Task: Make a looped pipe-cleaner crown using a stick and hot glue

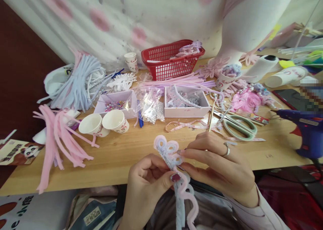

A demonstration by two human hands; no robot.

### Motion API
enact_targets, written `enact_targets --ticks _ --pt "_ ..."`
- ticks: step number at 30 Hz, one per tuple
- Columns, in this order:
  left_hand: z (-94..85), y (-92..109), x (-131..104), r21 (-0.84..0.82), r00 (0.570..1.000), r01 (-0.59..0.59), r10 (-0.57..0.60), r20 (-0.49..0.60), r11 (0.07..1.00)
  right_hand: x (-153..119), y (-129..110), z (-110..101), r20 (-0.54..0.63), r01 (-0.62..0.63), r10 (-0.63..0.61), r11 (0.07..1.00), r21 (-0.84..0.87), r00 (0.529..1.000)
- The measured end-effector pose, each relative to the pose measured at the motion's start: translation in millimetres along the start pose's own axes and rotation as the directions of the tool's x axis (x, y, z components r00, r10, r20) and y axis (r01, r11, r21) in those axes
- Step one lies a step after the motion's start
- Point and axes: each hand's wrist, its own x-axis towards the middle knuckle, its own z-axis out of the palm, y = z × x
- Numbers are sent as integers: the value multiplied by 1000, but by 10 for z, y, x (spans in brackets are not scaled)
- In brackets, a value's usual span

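Above the table's front edge, my left hand (151, 181) pinches a pink and pale-blue pipe cleaner piece (168, 152) between thumb and fingers. Its upper end is curled into several small loops, while wavy pink and blue strands hang below. My right hand (222, 167), with a ring on one finger, has its thumb and fingertips closed on the right side of the loops. A thin wooden stick (211, 117) shows just beyond the right knuckles; whether that hand touches it I cannot tell. Green-handled scissors (239, 125) lie beyond the right hand.
White paper cups (116, 121) and pink pipe cleaners (60, 136) lie left. Boxes of beads (186, 112) and a red basket (174, 68) stand farther back. At right are a blue glue gun (309, 129) and phone (290, 99). A measuring tape (186, 125) crosses the table.
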Motion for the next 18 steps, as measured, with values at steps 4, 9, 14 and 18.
enact_targets --ticks 4,9,14,18 --pt "-15 -16 29 20 1000 -12 12 -2 1000 21 -8 0 4 11 -11 999 -49 1000" --pt "23 -1 32 -69 999 39 -40 -13 997 18 12 -3 7 10 -10 999 -36 1000" --pt "141 80 -29 -188 984 100 -126 -128 977 12 32 -46 68 -60 53 993 104 996" --pt "166 115 -43 -192 981 138 -161 -109 972 17 24 -69 66 -69 60 985 156 996"
